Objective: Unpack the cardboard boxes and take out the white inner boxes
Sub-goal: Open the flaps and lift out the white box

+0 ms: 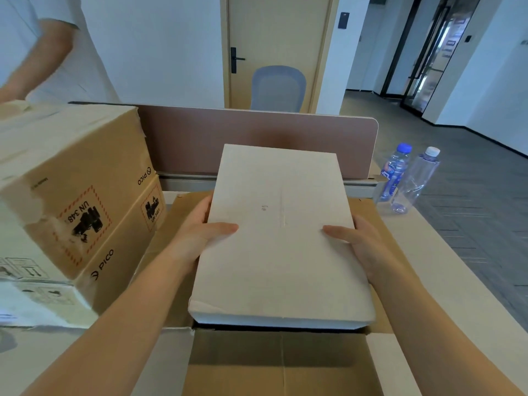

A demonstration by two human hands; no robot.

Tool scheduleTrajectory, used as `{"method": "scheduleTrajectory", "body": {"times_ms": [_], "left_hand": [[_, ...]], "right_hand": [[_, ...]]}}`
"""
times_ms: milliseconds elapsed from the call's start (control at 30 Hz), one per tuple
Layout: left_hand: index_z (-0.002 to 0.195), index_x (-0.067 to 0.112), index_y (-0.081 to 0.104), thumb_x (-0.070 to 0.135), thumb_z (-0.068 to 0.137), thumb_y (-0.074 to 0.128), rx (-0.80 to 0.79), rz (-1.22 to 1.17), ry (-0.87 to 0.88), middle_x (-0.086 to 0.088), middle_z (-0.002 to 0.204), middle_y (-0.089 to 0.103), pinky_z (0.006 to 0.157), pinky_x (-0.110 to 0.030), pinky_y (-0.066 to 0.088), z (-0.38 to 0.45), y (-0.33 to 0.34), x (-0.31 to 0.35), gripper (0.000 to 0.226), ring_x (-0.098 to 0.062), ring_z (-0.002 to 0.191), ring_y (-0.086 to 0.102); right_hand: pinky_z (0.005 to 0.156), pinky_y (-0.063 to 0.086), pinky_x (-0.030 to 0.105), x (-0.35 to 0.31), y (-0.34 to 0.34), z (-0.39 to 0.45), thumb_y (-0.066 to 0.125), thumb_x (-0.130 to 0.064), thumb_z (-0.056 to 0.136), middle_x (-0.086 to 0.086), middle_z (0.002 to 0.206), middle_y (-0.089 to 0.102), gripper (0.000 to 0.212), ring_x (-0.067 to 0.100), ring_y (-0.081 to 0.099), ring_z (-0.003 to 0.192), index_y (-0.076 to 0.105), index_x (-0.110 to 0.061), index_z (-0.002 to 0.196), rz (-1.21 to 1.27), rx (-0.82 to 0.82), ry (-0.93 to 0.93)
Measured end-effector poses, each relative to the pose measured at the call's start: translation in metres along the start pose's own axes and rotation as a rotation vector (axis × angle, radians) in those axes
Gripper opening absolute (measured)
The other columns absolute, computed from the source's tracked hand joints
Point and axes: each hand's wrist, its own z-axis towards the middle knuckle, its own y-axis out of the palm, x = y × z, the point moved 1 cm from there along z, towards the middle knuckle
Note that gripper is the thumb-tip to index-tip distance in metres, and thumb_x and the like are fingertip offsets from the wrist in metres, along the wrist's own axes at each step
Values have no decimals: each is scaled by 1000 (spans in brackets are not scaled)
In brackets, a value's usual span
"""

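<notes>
Head view
White inner box [281, 238]: sitting mid-frame, tilted, above the open cardboard box [283, 364] at 6 o'clock
Left hand [204, 228]: clasping the white box's 9 o'clock edge, thumb lying on top
Right hand [363, 241]: gripping the 3 o'clock edge likewise
Stacked cartons [85, 201]: standing at 9 o'clock
Bottles [405, 178]: standing at 2 o'clock

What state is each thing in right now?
White flat inner box: lifted, tilted, closed.
Open brown cardboard box: flaps spread.
Left hand: grips inner box.
Right hand: grips inner box.
Stacked brown cartons: closed.
Two clear plastic bottles: upright, capped.
</notes>
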Motion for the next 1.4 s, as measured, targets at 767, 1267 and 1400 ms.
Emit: {"method": "scheduleTrajectory", "body": {"times_ms": [767,1267,1400], "left_hand": [[130,38,34,13,58,72,-241,-22,345,6,120,56,71,-29,56,29,59,110,85,-10,102,63],[117,36,35,-1,76,69,-366,34,264,12,106,58,63,-17,53,29,307,73,64,-3,90,61],[135,26,34,8,64,69,-353,25,168,0,121,59,70,-24,55,35,369,38,80,-15,102,62]], "right_hand": [[66,53,32,-125,-41,-8,66,2,78,-5,97,61,52,15,62,84,42,-20,118,14,93,-366],[68,57,33,-106,-285,-51,71,-6,66,4,95,72,43,19,69,78,61,-9,107,-126,146,-320],[77,52,39,-85,-351,-44,69,-4,73,1,91,71,23,19,69,79,65,-21,89,-197,145,-247]]}}
